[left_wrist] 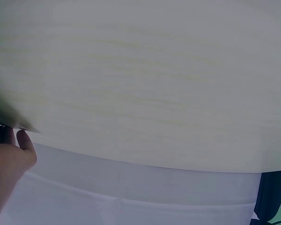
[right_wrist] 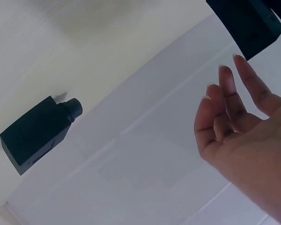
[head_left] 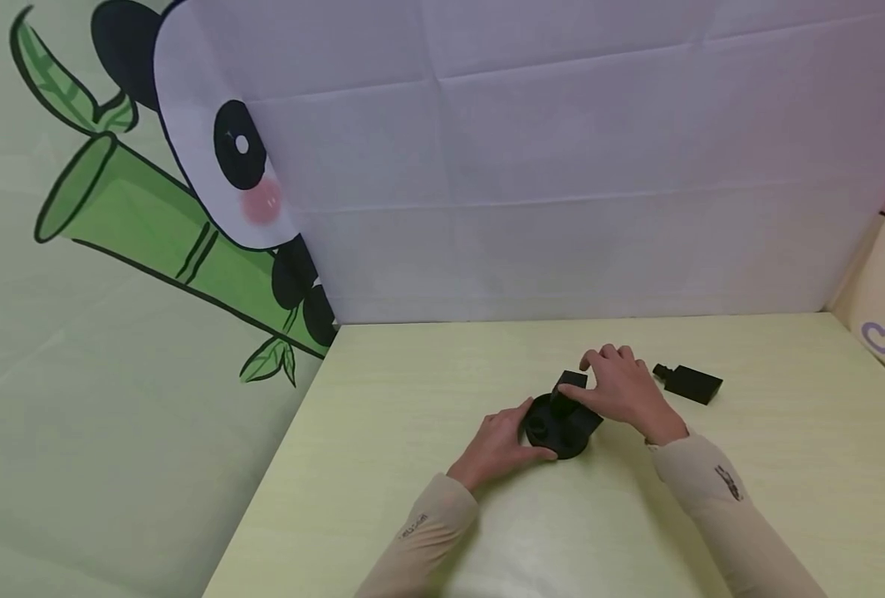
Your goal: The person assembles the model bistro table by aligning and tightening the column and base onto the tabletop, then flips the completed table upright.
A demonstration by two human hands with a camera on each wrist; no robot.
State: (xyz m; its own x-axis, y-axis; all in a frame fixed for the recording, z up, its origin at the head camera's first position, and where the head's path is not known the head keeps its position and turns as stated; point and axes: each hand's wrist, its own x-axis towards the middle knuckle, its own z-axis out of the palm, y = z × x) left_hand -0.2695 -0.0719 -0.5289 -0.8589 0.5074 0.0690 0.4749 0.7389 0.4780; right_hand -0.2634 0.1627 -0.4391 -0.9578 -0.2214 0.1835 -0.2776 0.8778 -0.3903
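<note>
In the head view, a round black base (head_left: 559, 440) lies on the table. My left hand (head_left: 498, 444) grips its left side, fingers behind and thumb in front; in the left wrist view this hand (left_wrist: 11, 164) shows only at the left edge. An upright black block (head_left: 572, 379) rises from the base, pinched between thumb and index finger of my right hand (head_left: 622, 390). The right wrist view shows the block (right_wrist: 248, 28) beside the index fingertip of the right hand (right_wrist: 253, 136), its other fingers loosely bent and its thumb mostly hidden. Another black angular part juts from the base's right side.
A black bottle-shaped piece (head_left: 692, 384) lies on its side to the right of my right hand, also seen as a dark bottle-shaped piece (right_wrist: 37, 133) in the right wrist view. Behind the pale table (head_left: 413, 374) hangs a light cloth (head_left: 562, 166) with a panda and bamboo print.
</note>
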